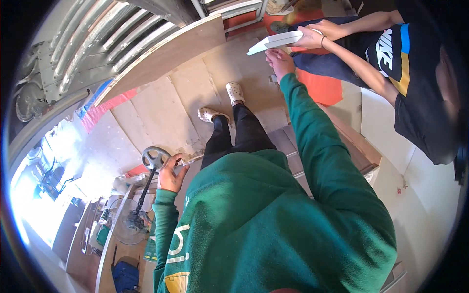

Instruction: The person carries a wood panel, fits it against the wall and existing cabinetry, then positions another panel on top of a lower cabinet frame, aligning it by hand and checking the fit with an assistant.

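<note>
My right hand (280, 62) is stretched forward, its fingers curled at the lower edge of a thin white folded piece (277, 41). Whether that piece is a flat box or a panel, I cannot tell. The hands (311, 36) of another person hold its other end from the right. My left hand (171, 175) is low at my left side, fingers bent and apart, with nothing visible in it. Right beside it is the grey round base (155, 157) of a fan, whose wire cage (128, 222) is farther down the pole.
A wooden board (161, 56) stands on edge ahead, in front of a ribbed metal radiator (105, 36). The other person, in a black shirt (415, 97), is at the right. Shelves (105, 263) with a blue bag (125, 277) stand at lower left; a brown wooden piece (354, 146) lies at right.
</note>
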`<state>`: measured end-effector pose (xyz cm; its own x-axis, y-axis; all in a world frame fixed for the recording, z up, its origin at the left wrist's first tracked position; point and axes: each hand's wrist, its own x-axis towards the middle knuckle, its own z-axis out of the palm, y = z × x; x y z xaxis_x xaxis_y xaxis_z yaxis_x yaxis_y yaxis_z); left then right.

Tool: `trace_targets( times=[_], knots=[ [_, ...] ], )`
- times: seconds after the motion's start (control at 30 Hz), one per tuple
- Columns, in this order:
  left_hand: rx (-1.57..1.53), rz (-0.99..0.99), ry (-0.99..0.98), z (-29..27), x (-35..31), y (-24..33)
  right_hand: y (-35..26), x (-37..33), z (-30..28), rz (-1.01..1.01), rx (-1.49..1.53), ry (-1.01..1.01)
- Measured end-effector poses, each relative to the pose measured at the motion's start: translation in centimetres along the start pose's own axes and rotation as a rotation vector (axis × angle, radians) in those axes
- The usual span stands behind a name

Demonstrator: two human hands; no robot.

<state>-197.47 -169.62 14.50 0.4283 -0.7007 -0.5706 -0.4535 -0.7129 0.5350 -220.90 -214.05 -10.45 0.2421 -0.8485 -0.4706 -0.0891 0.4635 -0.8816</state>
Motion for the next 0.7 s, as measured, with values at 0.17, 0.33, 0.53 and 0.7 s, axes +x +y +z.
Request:
trace_targets(
  times=[0.17, 0.33, 0.53, 0.7],
  knots=[
    [-0.011, 0.004, 0.004, 0.2, -0.2, -0.5, 0.8, 1.3, 0.2, -0.247, -0.393, 0.089],
    [-0.02, 0.015, 0.012, 0.1, -0.2, 0.6, -1.9, 0.0, 1.6, -0.274, -0.539, 0.193],
    [0.004, 0.001, 0.018, 0.3, -0.7, 1.1, -2.5, 1.3, 2.3, -0.251, -0.708, 0.215],
    [0.02, 0.023, 0.01, 1.1, -0.9, 1.8, -5.2, 1.4, 2.4, -0.372, -0.966, 0.205]
  ],
)
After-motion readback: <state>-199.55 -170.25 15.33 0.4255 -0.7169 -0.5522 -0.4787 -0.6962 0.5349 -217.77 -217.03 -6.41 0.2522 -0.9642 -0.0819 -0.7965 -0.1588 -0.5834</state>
